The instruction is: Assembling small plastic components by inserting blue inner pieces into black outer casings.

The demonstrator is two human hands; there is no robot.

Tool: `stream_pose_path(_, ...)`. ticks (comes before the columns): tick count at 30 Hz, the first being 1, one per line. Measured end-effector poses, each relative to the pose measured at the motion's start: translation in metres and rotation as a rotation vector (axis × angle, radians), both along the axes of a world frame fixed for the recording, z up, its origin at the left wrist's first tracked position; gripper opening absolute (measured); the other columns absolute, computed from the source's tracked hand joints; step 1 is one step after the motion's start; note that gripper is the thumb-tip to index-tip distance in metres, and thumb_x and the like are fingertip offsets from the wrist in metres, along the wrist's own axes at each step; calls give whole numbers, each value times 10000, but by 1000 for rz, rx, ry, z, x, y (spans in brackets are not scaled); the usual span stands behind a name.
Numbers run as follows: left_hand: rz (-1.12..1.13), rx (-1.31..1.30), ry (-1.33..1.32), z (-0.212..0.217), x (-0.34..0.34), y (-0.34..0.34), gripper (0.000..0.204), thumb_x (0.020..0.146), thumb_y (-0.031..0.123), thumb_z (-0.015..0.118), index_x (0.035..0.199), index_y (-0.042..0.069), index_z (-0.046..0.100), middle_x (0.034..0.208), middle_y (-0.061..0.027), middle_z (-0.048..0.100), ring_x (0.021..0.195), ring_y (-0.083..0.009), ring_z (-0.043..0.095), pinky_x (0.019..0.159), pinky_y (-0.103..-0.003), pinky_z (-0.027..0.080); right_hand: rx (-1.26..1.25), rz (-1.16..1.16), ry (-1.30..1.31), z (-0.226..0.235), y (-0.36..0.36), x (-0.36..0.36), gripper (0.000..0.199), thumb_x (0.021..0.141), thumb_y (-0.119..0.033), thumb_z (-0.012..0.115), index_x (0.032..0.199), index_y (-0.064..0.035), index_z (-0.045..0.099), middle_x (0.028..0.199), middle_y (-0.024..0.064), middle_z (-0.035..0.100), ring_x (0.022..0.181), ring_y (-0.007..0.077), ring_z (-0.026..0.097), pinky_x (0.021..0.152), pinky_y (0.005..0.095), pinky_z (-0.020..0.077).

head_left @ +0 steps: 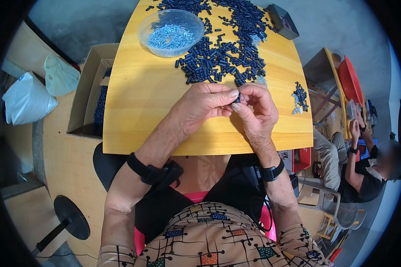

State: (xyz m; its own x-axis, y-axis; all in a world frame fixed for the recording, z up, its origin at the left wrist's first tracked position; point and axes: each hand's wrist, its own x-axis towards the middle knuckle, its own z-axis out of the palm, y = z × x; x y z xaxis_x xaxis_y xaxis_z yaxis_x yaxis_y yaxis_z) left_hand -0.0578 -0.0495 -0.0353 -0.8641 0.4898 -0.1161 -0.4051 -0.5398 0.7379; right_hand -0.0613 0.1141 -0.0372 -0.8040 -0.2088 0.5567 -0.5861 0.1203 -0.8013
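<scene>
On the yellow table, near the far heap of dark pieces, the left hand and right hand pinch one small dark piece together, seemingly mid-assembly, which calls for fine fingertip alignment.

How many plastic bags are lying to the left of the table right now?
2: a white bag far left and a pale green bag beside it, by the cardboard box. More may be hidden.

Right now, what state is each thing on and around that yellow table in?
Left hand: fingers pinched on the small dark piece.
Right hand: fingers pinched on the same piece.
Small dark piece: held above the table, between both hands.
Clear bowl: uncovered, holding silvery bits.
Dark pieces: loose in a heap.
Cardboard box: open, dark pieces inside.
Small grey tray: at the table's edge, contents unclear.
</scene>
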Motion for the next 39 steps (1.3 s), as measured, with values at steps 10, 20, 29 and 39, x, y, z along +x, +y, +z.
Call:
stream_pose_path(10, 6, -71, 52, 2, 1, 2, 246, 883, 218, 592, 981, 4, 665, 906, -48, 643, 793, -86, 554, 743, -228, 469, -7, -52, 39, 0, 1, -1, 258, 702, 1, 727, 901, -20, 564, 870, 45, 559, 648, 60, 494, 575, 191, 425)
stream_pose_path(20, 114, -333, 265, 15, 4, -1, 191, 849, 111, 609, 979, -21, 657, 863, -74, 662, 797, -122, 602, 761, -243, 478, -13, -19, 36, -3, 4, -2, 272, 718, 0, 723, 926, -19, 548, 921, 50, 553, 657, 51, 486, 583, 187, 428)
stream_pose_path(29, 410, -580, 632, 15, 9, 7, 119, 789, 47, 647, 892, -12, 666, 791, -79, 664, 733, -107, 610, 648, -223, 485, -20, -8, 28, 0, 4, -1, 261, 730, 37, 688, 941, -12, 543, 924, 48, 546, 660, 48, 472, 598, 183, 426)
stream_pose_path(39, 542, -649, 928, 7, 5, 11, 103, 778, 8, 627, 876, -6, 656, 745, -80, 633, 651, -137, 580, 586, -250, 457, -46, 3, -21, 3, 5, 3, 284, 726, 80, 644, 976, -4, 538, 957, 64, 546, 740, 73, 519, 688, 209, 451)
